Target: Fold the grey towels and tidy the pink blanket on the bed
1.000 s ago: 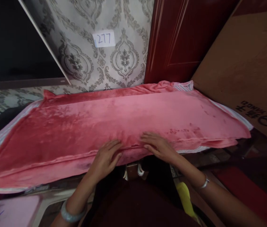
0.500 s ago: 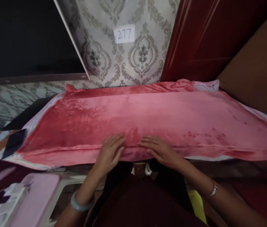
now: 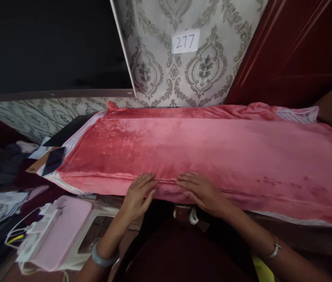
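Observation:
A pink-red plush blanket [image 3: 201, 145] lies spread lengthwise over a long surface, with a fold line running along its near side. My left hand [image 3: 140, 194] rests on the near edge, fingers stretched out flat across the fold and thumb apart. Beside it, my right hand [image 3: 202, 192] lies on the same fold, its fingers extended toward the left hand. A short stretch of blanket shows between the two hands. Neither palm is visible. Striped lighter cloth shows at the blanket's left end and at its far right corner.
A dark television screen [image 3: 54, 47] is on the patterned wall at the left, near a paper marked 277 [image 3: 185, 41]. Red wooden panelling [image 3: 289, 51] rises at the right. Low at the left are a pink-topped stool [image 3: 66, 231], a white power strip [image 3: 38, 233] and heaped clothes [image 3: 4, 199].
The view has turned to the left, so the blanket and wall appear farther right. Both hands stay on the blanket's near fold in nearly the same pose.

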`<state>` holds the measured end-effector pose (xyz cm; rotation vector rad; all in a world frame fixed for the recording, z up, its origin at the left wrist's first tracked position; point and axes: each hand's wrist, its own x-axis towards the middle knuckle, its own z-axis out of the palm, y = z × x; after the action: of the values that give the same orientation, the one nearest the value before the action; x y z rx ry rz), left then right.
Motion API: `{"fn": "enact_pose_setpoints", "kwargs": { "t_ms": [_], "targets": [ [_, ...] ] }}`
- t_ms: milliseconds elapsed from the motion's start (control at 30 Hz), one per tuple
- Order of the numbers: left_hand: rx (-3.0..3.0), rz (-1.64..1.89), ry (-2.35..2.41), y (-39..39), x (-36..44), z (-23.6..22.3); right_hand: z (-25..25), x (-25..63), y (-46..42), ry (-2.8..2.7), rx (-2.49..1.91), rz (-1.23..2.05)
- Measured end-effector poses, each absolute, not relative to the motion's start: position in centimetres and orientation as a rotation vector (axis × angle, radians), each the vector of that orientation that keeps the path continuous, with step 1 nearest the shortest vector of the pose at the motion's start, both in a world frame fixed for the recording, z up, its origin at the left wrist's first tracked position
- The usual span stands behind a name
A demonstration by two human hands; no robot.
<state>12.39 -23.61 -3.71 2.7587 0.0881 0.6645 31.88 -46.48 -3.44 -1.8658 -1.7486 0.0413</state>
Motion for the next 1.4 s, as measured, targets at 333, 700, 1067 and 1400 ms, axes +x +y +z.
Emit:
{"fn": "enact_pose_setpoints", "kwargs": {
  "t_ms": [333, 700, 1067, 1400],
  "targets": [
    [2.923, 0.366, 0.547, -22.2, 12.0, -3.1, -4.7, 31.0, -37.2, -1.863, -2.012, 0.083],
    [1.938, 1.011, 0.837, -20.0, 6.6, -3.8, -3.7, 27.8, -30.9, -1.959, -1.857, 0.085],
    [0.495, 1.107, 0.881, -11.3, 2.3, -1.5, -6.0, 30.1, -33.0, -1.795, -1.622, 0.137],
    [0.464, 1.196, 0.982, -5.4, 3.8, 0.0, -7.5, 32.3, -34.2, -1.438, -1.672, 0.07]
  ]
}}
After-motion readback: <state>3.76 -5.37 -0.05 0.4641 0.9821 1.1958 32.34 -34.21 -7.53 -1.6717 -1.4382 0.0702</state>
